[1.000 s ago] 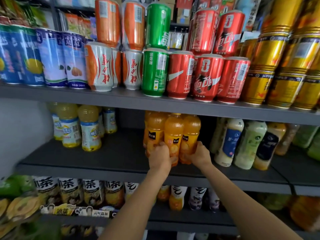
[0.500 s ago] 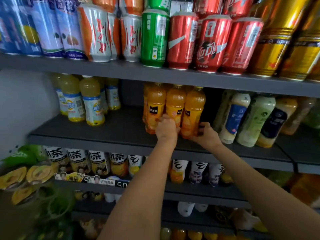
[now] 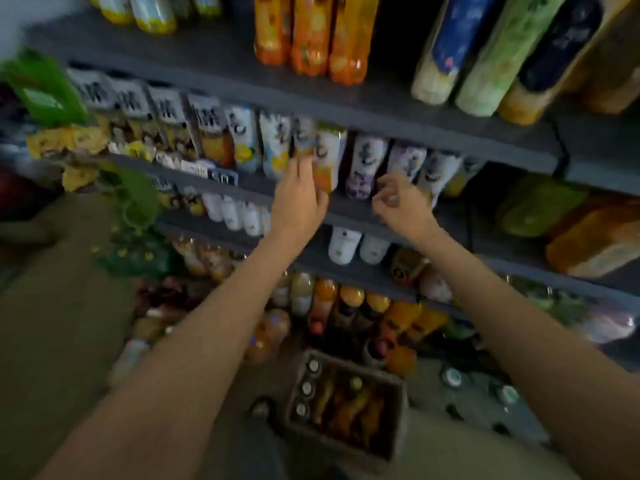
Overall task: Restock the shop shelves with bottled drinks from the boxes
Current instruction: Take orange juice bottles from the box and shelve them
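Setting: shop aisle, dim and motion-blurred, dark shelving (image 3: 408, 119) ahead.
Box (image 3: 394, 434): on floor, nearest, lower centre; bottles (image 3: 346, 403) inside, caps showing.
Left hand (image 3: 298, 199): raised before a middle shelf; fingers extended upward, tips at a white-labelled bottle (image 3: 327, 157); grip not discernible through blur.
Right hand (image 3: 398, 202): level with left, just right of it; fingers loosely curled, nothing held.
Orange juice bottles (image 3: 311, 32): farthest, three upright side by side on upper shelf, clear of both hands.
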`<state>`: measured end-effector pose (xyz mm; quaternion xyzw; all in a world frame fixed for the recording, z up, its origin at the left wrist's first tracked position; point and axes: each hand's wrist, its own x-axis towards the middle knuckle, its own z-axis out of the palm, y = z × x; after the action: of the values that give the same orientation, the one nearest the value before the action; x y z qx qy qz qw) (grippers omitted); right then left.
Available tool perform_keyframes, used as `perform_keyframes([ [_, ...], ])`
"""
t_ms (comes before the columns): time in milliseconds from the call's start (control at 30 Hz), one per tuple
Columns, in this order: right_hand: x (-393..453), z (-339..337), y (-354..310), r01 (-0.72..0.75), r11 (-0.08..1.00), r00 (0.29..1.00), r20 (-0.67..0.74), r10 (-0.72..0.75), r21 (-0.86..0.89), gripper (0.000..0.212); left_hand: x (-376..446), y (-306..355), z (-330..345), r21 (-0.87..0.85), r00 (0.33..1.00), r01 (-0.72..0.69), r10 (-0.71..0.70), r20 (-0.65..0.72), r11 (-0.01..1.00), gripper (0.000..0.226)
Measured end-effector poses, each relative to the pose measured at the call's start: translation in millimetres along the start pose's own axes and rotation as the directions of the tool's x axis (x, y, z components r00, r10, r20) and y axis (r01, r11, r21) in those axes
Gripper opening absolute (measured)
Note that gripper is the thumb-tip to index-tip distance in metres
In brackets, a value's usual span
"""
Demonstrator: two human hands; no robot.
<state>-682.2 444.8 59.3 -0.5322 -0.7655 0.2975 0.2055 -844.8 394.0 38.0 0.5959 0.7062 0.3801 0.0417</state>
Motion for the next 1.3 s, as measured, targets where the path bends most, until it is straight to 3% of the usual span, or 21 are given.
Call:
perform_keyframes([
  [67, -25.0, 28.2, 49.8, -0.13, 0.991, 0.977, 0.172, 0.126, 0.012, 0.037, -52.1, -14.2, 28.7, 0.047, 0.988, 0.049, -0.056, 0.146, 0.998, 0.04],
  [167, -59.5, 78.7, 128.2, -0.3, 0.949, 0.878, 0.361, 0.315, -0.099, 0.034, -126.4, -46.1, 69.2, 0.154, 0.919, 0.111, -0.16, 0.361, 0.982, 0.044],
  [300, -98.4, 148.0, 226.2, -0.325, 0.903, 0.76, 0.49, 0.427, -0.282, 0.027, -209.1, -90.4, 123.0, 0.254, 0.771, 0.22, -0.328, 0.547, 0.942, 0.053],
  [467, -147.2, 232.4, 331.1, -0.412, 0.808, 0.581, 0.561, 0.589, -0.421, 0.012, -294.9, -152.5, 202.3, 0.392, 0.572, 0.321, -0.506, 0.646, 0.862, 0.052],
  [567, -169.7, 288.6, 396.1, -0.457, 0.761, 0.546, 0.53, 0.649, -0.461, 0.011, -333.6, -189.4, 255.3, 0.399, 0.562, 0.299, -0.498, 0.661, 0.867, 0.055],
  [700, -191.4, 367.9, 479.3, -0.542, 0.705, 0.561, 0.427, 0.709, -0.457, 0.016, -379.3, -231.1, 334.5, 0.359, 0.619, 0.255, -0.437, 0.653, 0.898, 0.048],
  [767, -194.6, 408.6, 518.1, -0.616, 0.66, 0.557, 0.354, 0.751, -0.431, 0.037, -397.5, -248.5, 376.0, 0.3, 0.653, 0.256, -0.393, 0.647, 0.919, 0.042],
  [900, -189.8, 479.9, 577.2, -0.729, 0.535, 0.464, 0.266, 0.845, -0.427, 0.068, -424.8, -279.3, 444.8, 0.127, 0.673, 0.287, -0.295, 0.679, 0.949, 0.044],
  [1033, -192.0, 513.7, 598.0, -0.847, 0.403, 0.358, 0.187, 0.915, -0.347, 0.093, -439.9, -291.3, 477.8, 0.023, 0.706, 0.274, -0.217, 0.674, 0.961, 0.042],
  [1167, -186.4, 484.2, 578.9, -0.93, 0.334, 0.293, 0.234, 0.927, -0.157, 0.089, -443.4, -282.1, 479.6, -0.012, 0.678, 0.38, -0.269, 0.684, 0.925, 0.039],
  [1233, -187.0, 461.0, 544.5, -0.942, 0.301, 0.335, 0.326, 0.884, 0.151, 0.061, -438.1, -263.9, 470.9, -0.032, 0.62, 0.539, -0.371, 0.691, 0.842, 0.034],
  [1300, -198.1, 445.8, 502.4, -0.891, 0.167, 0.334, 0.362, 0.87, 0.422, 0.05, -426.7, -244.4, 463.1, -0.013, 0.487, 0.728, -0.502, 0.715, 0.686, 0.03],
])
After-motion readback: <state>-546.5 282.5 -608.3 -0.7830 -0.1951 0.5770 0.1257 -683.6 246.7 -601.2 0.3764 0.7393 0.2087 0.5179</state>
